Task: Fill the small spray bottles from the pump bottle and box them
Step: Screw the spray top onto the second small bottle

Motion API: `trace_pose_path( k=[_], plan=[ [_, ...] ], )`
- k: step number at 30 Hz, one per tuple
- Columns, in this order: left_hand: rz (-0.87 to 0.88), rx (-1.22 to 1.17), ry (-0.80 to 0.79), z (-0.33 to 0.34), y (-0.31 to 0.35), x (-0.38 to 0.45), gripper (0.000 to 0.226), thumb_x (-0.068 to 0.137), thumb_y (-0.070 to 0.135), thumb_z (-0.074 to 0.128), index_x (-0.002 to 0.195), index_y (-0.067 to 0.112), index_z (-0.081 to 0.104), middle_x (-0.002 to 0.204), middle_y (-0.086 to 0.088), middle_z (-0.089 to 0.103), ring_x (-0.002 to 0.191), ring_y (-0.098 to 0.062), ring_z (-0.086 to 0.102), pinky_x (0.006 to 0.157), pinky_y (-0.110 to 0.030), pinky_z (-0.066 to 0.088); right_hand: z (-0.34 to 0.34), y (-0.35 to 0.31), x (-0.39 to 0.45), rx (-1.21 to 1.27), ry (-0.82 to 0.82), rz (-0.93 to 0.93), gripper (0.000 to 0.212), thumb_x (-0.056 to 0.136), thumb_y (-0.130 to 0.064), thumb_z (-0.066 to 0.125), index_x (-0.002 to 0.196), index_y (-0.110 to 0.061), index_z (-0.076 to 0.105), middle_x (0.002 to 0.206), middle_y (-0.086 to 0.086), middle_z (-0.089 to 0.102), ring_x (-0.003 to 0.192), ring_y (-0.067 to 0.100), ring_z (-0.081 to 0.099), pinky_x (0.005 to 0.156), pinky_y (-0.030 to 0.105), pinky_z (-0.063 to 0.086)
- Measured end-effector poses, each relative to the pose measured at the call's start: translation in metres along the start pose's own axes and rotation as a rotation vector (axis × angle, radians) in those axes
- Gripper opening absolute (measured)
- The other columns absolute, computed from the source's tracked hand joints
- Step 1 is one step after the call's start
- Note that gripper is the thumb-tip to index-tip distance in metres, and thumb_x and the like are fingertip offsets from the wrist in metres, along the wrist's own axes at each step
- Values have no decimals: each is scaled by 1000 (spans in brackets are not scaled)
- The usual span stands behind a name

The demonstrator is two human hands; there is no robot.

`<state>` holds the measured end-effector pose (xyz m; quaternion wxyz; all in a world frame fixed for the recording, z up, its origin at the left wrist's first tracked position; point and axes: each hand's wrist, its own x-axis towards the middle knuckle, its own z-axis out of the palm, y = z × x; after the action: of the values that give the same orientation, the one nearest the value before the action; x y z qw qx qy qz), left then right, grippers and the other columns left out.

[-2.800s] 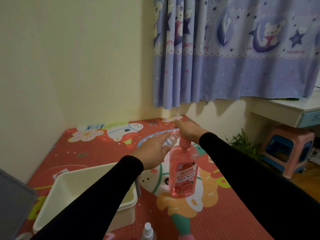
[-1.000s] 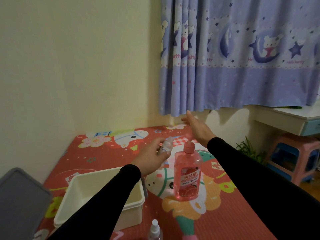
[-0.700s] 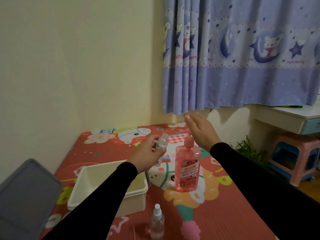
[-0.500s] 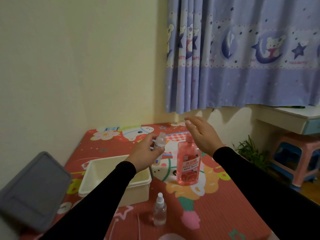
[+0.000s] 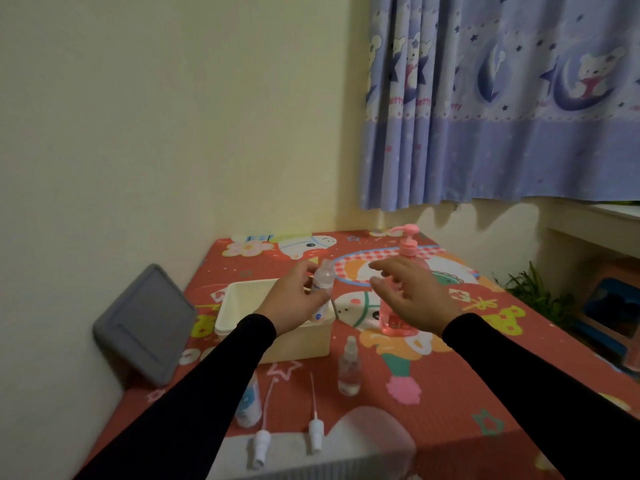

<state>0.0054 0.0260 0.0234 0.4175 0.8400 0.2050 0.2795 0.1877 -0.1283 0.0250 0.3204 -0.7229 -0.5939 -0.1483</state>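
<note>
We count three small clear plastic spray bottles. One small clear bottle (image 5: 322, 289) is in our left hand (image 5: 294, 303); our fingers wrap around it in a tight grip, and it is up over the right end of the box. A second small clear bottle with its white cap on (image 5: 349, 367) stands on the mat, near the front of the box. A third small bottle with a blue label (image 5: 250, 405) stands at the front left, partly hidden by our black sleeve (image 5: 194, 400).

We see two white spray tops with long thin tubes (image 5: 316, 426) lying flat on the mat, side by side, near the front edge.

There is one tall pink pump bottle (image 5: 403, 289), standing upright behind our right hand (image 5: 410, 299). That hand is spread loose in the air and grips nothing.

There is one cream plastic box (image 5: 239, 306), with no lid on it. One grey flat lid (image 5: 145, 323) leans on the wall to the left.

All of it sits on a red cartoon mat (image 5: 485, 358) on the desk. The wall (image 5: 173, 116) is pale yellow. A purple curtain with bears and moons (image 5: 502, 98) hangs at the right, and a green plant (image 5: 535, 294) stands beside the desk.
</note>
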Motion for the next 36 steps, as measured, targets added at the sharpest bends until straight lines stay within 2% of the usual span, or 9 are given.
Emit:
trace_pose_path(
  k=[2,4,7,10,17,21,26,31,36],
  plan=[
    [-11,4,11,-4,-3,-6,29,89,31,65,113,27,50,105,4,66,95,-14,64,79,-35,55,9,-10,-7,13,-39,-54,35,95,-40,52,125,-22,60,118,-5,63,91,-1,53,81,23,46],
    [-21,2,20,-7,-6,-10,28,89,29,66,111,30,49,106,3,66,94,-14,64,77,-31,53,17,-21,-13,19,-95,-110,33,95,-40,51,123,-24,60,113,-5,64,88,2,57,78,29,51],
    [-36,8,37,-11,-9,-16,29,88,27,66,112,30,48,106,2,66,94,-13,63,74,-24,48,32,-36,-25,-2,-207,-224,36,93,-46,46,121,-26,61,110,-7,66,93,8,61,78,27,51],
    [-49,7,48,-15,-11,-22,30,88,27,65,112,30,47,106,1,66,94,-13,63,73,-24,47,49,-49,-36,-6,-338,-304,38,91,-44,47,122,-26,62,115,-7,65,101,11,61,80,22,44],
    [-63,14,52,-20,-13,-33,29,89,29,64,112,29,47,107,1,66,97,-14,63,73,-25,46,78,-62,-56,-6,-584,-446,37,87,-25,57,124,-23,61,122,2,63,109,20,58,85,31,48],
    [-74,24,47,-21,-12,-39,31,90,29,63,115,27,46,109,1,65,98,-14,63,73,-24,47,86,-67,-63,-38,-679,-532,46,79,-19,59,125,-25,60,121,4,62,108,23,58,83,35,50],
    [-86,27,46,-20,-14,-46,31,89,29,64,114,28,45,108,-1,66,93,-16,65,69,-23,47,98,-71,-70,-95,-744,-655,45,76,-10,56,118,-23,67,125,1,63,117,22,54,95,39,46],
    [-83,31,48,-21,-15,-49,27,90,28,63,110,28,46,105,1,66,93,-17,65,69,-24,47,102,-69,-68,-62,-740,-696,29,83,-13,59,109,-20,71,117,2,67,116,21,56,91,39,49],
    [-86,22,62,-24,-18,-50,25,90,27,63,109,28,47,104,2,67,92,-14,64,69,-23,47,93,-69,-58,114,-642,-521,24,94,-27,55,116,-20,64,116,0,65,109,15,56,91,27,44]
  ],
)
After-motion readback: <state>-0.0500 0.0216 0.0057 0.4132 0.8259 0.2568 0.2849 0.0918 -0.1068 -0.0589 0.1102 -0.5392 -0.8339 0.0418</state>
